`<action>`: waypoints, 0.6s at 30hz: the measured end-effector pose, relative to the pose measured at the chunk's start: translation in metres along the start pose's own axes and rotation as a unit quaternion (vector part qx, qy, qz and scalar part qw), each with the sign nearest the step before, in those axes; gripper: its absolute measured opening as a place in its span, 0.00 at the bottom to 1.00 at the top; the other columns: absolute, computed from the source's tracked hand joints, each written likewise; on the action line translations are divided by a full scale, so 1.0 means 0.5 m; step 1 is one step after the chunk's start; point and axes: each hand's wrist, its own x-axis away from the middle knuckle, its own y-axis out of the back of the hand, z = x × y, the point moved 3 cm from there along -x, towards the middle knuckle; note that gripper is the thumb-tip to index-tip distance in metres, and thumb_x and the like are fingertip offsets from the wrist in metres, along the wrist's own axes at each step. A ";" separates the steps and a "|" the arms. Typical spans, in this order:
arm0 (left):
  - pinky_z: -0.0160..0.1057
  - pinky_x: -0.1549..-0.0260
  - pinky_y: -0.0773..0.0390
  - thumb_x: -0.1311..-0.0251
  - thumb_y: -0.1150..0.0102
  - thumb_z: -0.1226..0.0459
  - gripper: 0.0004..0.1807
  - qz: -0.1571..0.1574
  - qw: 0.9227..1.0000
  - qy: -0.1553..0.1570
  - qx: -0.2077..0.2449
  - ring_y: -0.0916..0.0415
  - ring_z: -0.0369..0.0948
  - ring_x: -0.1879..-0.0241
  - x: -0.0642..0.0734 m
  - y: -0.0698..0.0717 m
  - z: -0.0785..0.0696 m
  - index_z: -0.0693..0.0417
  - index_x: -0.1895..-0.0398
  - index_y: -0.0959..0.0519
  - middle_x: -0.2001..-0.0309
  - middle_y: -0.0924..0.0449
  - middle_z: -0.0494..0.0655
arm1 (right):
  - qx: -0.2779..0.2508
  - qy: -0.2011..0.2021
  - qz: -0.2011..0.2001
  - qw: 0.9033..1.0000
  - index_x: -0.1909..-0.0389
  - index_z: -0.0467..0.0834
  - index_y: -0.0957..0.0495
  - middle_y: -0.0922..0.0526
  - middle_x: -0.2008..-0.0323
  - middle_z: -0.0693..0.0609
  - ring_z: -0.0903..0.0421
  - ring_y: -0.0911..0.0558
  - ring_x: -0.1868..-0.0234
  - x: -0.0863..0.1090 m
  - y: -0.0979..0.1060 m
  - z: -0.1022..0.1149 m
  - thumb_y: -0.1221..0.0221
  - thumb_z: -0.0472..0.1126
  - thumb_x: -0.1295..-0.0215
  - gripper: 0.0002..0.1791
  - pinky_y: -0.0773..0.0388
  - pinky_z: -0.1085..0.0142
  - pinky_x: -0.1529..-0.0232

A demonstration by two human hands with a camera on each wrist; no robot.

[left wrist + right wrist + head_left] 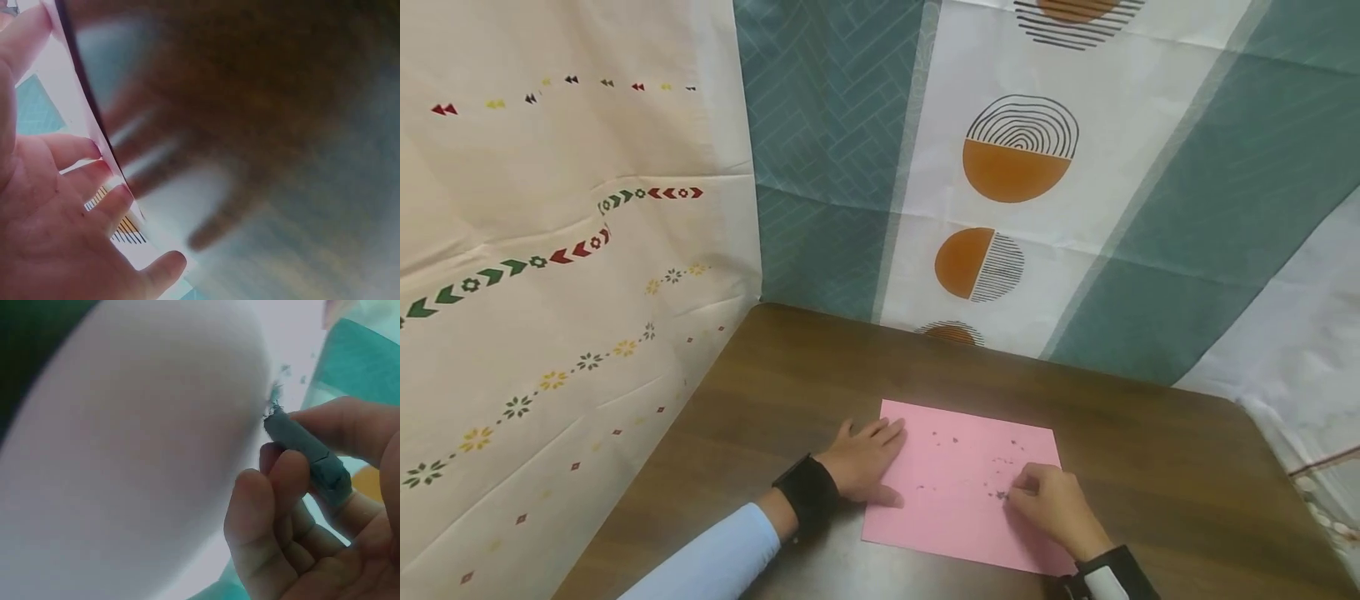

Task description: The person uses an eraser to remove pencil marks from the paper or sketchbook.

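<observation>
A sheet of pink paper (940, 517) lies on the table, scattered with small dark specks (1002, 495). My left hand (865, 461) rests on its left edge with fingers spread; in the left wrist view the fingertips meet the paper's edge and the thumb points along it. Over the right part of the sheet, my right hand (1051, 504) pinches a short grey stick (306, 453) between thumb and fingers. The stick has a crumbly tip and a crack across its body. Its tip is close to the paper, beside dark crumbs in the right wrist view.
The brown wooden table (790, 375) reaches back to a patterned curtain (835, 167) in green and white. A cream cloth (550, 250) with printed motifs hangs along the left side, and pale cloth (1315, 367) at the right.
</observation>
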 end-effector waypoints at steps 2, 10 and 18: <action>0.69 0.43 0.51 0.51 0.47 0.33 0.53 0.001 1.000 0.002 -0.003 0.60 0.46 0.32 0.001 -0.001 0.000 0.53 0.28 0.48 0.27 0.56 0.47 | -0.023 0.009 -0.004 1.000 0.83 0.49 0.23 0.22 0.81 0.58 0.59 0.28 0.77 0.005 0.002 0.010 0.36 0.37 0.56 0.06 0.27 0.61 0.74; 0.68 0.43 0.49 0.50 0.46 0.34 0.52 0.003 1.000 0.003 -0.004 0.59 0.46 0.32 0.004 0.008 -0.003 0.53 0.29 0.48 0.27 0.55 0.47 | -0.049 0.067 -0.001 0.997 0.81 0.53 0.22 0.22 0.80 0.63 0.63 0.27 0.76 0.003 0.002 0.083 0.38 0.37 0.55 0.06 0.25 0.62 0.71; 0.68 0.43 0.50 0.50 0.47 0.34 0.52 0.004 1.000 0.003 -0.006 0.59 0.45 0.32 0.000 0.007 -0.003 0.53 0.28 0.48 0.27 0.55 0.46 | -0.067 0.152 0.048 0.985 0.78 0.55 0.21 0.23 0.79 0.68 0.66 0.26 0.74 -0.001 -0.007 0.168 0.37 0.39 0.51 0.06 0.25 0.64 0.71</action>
